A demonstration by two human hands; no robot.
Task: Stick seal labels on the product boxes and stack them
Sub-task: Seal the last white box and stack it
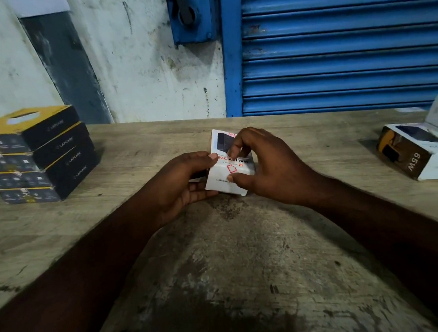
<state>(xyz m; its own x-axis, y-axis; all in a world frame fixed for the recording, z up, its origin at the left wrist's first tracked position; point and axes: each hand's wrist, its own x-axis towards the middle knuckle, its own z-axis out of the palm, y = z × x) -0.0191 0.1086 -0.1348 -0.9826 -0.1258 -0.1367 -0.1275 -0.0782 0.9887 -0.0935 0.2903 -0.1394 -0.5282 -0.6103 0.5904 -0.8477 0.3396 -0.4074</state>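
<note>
A small white cardboard box (228, 177) with printed lettering is held at the middle of a worn, scuffed wooden tabletop (220, 257). The left hand (185, 184) curls its grip round the box's left side. The right hand (267, 162) pinches its top face between thumb and forefinger. Four glossy black-and-yellow boxes (36, 156) stand stacked at left. Any label under the fingers is hidden.

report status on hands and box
Left hand grips white box, right hand pinches it from the right. Seal label too unclear to call. Black stack at left, boxes at right, both clear of the hands.
</note>
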